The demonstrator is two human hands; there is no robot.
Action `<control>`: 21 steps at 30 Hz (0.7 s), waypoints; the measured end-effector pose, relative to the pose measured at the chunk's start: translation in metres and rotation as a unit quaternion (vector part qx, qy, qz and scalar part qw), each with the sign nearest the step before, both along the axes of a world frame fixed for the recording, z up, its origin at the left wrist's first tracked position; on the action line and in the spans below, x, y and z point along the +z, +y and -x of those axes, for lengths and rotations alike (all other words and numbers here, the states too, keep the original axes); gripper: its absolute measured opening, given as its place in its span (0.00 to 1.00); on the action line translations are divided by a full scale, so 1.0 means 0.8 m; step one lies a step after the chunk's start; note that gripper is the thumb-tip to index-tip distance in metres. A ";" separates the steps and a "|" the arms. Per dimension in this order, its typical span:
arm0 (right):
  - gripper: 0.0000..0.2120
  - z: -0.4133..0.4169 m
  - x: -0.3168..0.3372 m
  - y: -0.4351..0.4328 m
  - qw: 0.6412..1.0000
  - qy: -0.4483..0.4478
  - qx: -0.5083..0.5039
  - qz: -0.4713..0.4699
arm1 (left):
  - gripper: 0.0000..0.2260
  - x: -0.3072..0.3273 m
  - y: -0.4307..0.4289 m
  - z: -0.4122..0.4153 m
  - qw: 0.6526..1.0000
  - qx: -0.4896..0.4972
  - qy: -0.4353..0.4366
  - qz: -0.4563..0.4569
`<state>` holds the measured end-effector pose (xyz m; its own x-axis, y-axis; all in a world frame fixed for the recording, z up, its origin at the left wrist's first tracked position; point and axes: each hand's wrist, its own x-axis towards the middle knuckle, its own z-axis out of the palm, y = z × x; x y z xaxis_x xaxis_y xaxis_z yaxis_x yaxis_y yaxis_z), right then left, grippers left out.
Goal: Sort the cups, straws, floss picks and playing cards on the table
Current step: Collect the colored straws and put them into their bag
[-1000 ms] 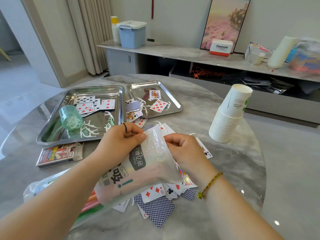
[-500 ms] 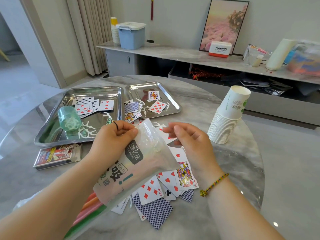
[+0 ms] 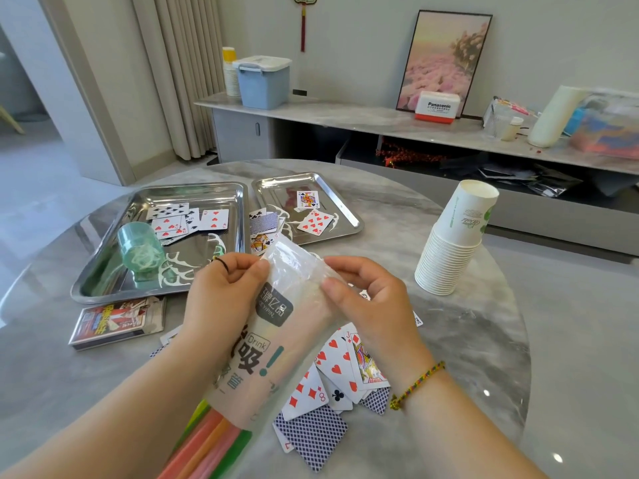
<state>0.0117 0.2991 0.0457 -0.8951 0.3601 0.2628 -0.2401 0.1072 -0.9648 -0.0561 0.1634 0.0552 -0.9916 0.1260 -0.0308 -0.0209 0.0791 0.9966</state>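
Observation:
My left hand (image 3: 221, 288) and my right hand (image 3: 370, 299) both pinch the top of a clear straw bag (image 3: 276, 326) with printed lettering, held above the table. Coloured straws (image 3: 214, 440) show at the bag's lower end. Loose playing cards (image 3: 342, 371) lie under the bag. A tall stack of white paper cups (image 3: 453, 243) stands at the right. The large steel tray (image 3: 103, 271) holds cards, white floss picks (image 3: 176, 271) and a green floss pick tub (image 3: 138, 250). The smaller tray (image 3: 345, 209) holds cards and picks.
A boxed deck of cards (image 3: 117, 319) lies on the round marble table (image 3: 466, 340) near the left front of the large tray. Behind the table runs a low sideboard (image 3: 345, 115) with a blue bin (image 3: 264, 81), a picture and clutter.
My right hand let go of the bag's mouth, opened, then closed back on it. The bag has tilted more upright and the cards beneath it have come into view.

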 end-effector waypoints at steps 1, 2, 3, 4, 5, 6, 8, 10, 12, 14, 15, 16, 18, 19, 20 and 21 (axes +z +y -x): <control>0.15 0.000 0.000 0.002 1.000 0.004 -0.017 0.009 | 0.06 0.001 -0.001 0.000 1.000 0.003 -0.005 -0.011; 0.15 0.001 -0.002 0.004 1.000 0.005 -0.024 0.013 | 0.07 0.001 -0.002 -0.001 1.000 0.007 -0.010 -0.018; 0.16 0.001 -0.002 0.005 1.000 -0.001 -0.025 0.014 | 0.07 0.000 -0.003 -0.001 1.000 0.011 -0.014 -0.023; 0.17 0.002 -0.002 0.006 1.000 -0.008 -0.021 0.013 | 0.07 -0.001 -0.004 0.000 0.999 0.015 -0.017 -0.026; 0.16 0.002 -0.002 0.006 1.000 -0.015 -0.015 0.012 | 0.08 -0.002 -0.005 0.000 0.999 0.019 -0.023 -0.030; 0.15 0.002 -0.002 0.007 1.000 -0.019 -0.009 0.009 | 0.08 -0.004 -0.006 0.000 0.999 0.022 -0.031 -0.036; 0.15 0.003 -0.002 0.008 1.000 -0.030 -0.001 -0.009 | 0.07 -0.006 -0.007 -0.001 0.997 0.024 -0.049 -0.048; 0.13 0.003 -0.002 0.008 0.999 -0.039 0.005 -0.021 | 0.07 -0.007 -0.008 -0.002 0.996 0.024 -0.063 -0.052; 0.11 0.002 -0.003 0.007 0.999 -0.033 -0.003 -0.022 | 0.07 -0.006 -0.008 -0.003 0.995 0.027 -0.074 -0.059; 0.15 0.003 -0.007 0.006 0.999 -0.051 -0.004 -0.013 | 0.07 -0.004 -0.008 -0.004 0.993 0.028 -0.086 -0.070; 0.15 0.003 -0.008 0.005 0.997 -0.083 0.008 0.006 | 0.07 -0.003 -0.007 -0.005 0.993 0.024 -0.090 -0.069; 0.12 0.004 -0.009 0.004 0.993 -0.115 0.025 0.030 | 0.07 -0.003 -0.006 -0.006 0.994 0.016 -0.094 -0.062; 0.05 0.003 -0.009 0.002 0.985 -0.155 0.044 0.060 | 0.06 -0.002 -0.007 -0.008 0.993 -0.012 -0.107 -0.039; 0.01 0.003 -0.008 0.001 0.984 -0.161 0.042 0.069 | 0.06 -0.001 -0.009 -0.007 0.992 -0.032 -0.115 -0.028; 0.02 0.003 -0.008 0.001 0.983 -0.158 0.040 0.081 | 0.06 0.000 -0.010 -0.006 0.991 -0.053 -0.121 -0.018; 0.04 0.003 -0.008 0.000 0.982 -0.159 0.046 0.092 | 0.08 0.002 -0.012 -0.004 0.989 -0.075 -0.127 -0.009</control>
